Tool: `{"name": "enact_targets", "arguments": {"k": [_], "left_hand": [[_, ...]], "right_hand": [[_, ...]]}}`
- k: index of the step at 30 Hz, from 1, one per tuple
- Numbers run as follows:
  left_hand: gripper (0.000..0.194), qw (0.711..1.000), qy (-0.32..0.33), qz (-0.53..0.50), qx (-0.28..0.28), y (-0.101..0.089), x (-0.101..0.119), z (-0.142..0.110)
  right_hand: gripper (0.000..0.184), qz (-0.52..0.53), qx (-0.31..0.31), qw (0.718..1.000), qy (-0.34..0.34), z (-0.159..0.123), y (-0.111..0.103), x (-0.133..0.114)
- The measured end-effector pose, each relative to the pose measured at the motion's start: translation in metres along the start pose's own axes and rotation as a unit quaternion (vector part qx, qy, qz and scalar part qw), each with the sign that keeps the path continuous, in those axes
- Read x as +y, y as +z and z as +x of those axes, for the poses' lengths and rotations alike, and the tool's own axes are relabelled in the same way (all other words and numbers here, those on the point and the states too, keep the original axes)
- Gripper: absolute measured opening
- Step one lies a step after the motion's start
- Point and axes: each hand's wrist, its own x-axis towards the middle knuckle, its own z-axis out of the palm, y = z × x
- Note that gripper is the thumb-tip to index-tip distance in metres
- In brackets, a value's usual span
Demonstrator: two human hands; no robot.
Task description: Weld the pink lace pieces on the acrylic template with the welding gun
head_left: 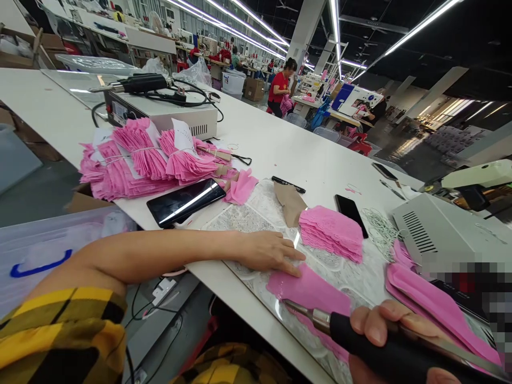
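My left hand [276,252] lies with fingers stretched out, its fingertips on the upper edge of a flat pink fabric piece [316,288]. Wrapped in the fingers of my right hand [394,336] is a black-handled hot knife [344,330] with a slim metal tip. The tip is over the near part of the pink fabric; whether it touches cannot be seen. Beneath the fabric is a clear, scuffed sheet [256,213]. Just beyond my left hand sits a stack of cut pink pieces [331,233], beside a brown paper template [289,202].
Bundled pink pieces [140,154], a phone [186,202] and a grey control box [168,112] occupy the left. A second phone [351,214], white string [380,232], another control box [436,234] and longer pink fabric [436,304] are at right. A person in red [281,88] is farther back.
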Motion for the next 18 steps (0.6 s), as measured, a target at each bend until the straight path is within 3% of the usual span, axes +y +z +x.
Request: {"name": "enact_targets", "arguments": {"k": [9,14,18], "left_hand": [[0.04,0.999,0.0,-0.014,-0.033,-0.004,-0.001,-0.005],[0.039,0.997,-0.007,-0.009,-0.07,-0.008,0.0,-0.003],[0.038,0.998,0.002,-0.001,-0.056,-0.008,0.001,-0.003]], "right_hand": [[0.024,-0.005,0.012,1.0,-0.01,0.003,0.028,-0.005],[0.021,0.029,0.015,0.999,-0.026,0.004,0.033,0.007],[0.019,0.039,0.026,0.999,-0.011,0.004,0.035,0.012]]}}
